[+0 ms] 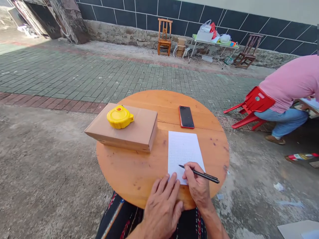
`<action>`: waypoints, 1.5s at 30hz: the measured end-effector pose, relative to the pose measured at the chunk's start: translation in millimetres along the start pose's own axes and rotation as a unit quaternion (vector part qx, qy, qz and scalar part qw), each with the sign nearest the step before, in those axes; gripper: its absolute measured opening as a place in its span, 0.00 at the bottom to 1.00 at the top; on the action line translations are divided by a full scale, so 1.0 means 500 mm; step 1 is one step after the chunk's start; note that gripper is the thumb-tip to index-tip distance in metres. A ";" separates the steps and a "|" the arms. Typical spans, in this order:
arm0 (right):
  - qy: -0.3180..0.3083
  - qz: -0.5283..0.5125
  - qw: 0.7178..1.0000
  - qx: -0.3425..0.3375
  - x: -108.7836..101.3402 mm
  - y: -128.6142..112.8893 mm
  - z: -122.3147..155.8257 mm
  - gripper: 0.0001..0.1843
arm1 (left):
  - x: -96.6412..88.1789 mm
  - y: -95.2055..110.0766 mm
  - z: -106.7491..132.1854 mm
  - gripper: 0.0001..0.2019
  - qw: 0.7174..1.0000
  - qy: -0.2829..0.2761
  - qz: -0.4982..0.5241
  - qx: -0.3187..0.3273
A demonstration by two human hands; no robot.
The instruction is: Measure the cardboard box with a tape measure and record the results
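Between the thumb and fingers of my right hand is a black pen, its tip at the lower part of a white sheet of paper. Faint rows of writing cover much of the sheet. My left hand lies flat with fingers stretched out, fingertips touching the paper's lower left corner. Both hands are at the near edge of a round wooden table. Beyond the paper lies a phone with a red edge and dark screen.
A closed cardboard box stands on the table's left, with a yellow tape measure on top. At right, a person in a pink shirt sits on a red plastic chair. A bottle lies on the ground.
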State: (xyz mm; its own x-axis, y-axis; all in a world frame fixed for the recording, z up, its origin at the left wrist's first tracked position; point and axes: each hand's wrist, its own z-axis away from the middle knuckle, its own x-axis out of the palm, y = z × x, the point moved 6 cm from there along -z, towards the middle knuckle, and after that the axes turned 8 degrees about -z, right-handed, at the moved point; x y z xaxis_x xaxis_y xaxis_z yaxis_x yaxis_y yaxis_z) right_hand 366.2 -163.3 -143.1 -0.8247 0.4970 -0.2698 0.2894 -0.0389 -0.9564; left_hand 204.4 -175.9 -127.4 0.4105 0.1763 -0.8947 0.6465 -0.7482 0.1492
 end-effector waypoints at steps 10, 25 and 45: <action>-0.018 0.087 0.994 -0.068 0.008 -0.020 0.004 0.12 | -0.004 0.000 -0.008 0.22 1.000 0.000 -0.011 0.004; -0.023 0.094 0.993 -0.061 0.011 -0.015 0.004 0.12 | -0.001 -0.002 -0.008 0.22 1.000 -0.004 -0.007 -0.009; -0.023 0.106 0.991 -0.081 0.013 -0.039 -0.001 0.13 | -0.004 0.000 -0.009 0.21 1.000 -0.012 0.004 -0.015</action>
State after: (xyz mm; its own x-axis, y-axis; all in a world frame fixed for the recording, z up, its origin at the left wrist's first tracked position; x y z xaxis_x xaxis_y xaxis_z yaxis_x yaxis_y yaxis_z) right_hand 355.2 -158.8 -126.2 -0.7572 0.4517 -0.4718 0.5303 0.0035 -0.8478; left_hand 206.5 -173.1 -123.9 0.4004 0.1558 -0.9030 0.6628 -0.7297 0.1680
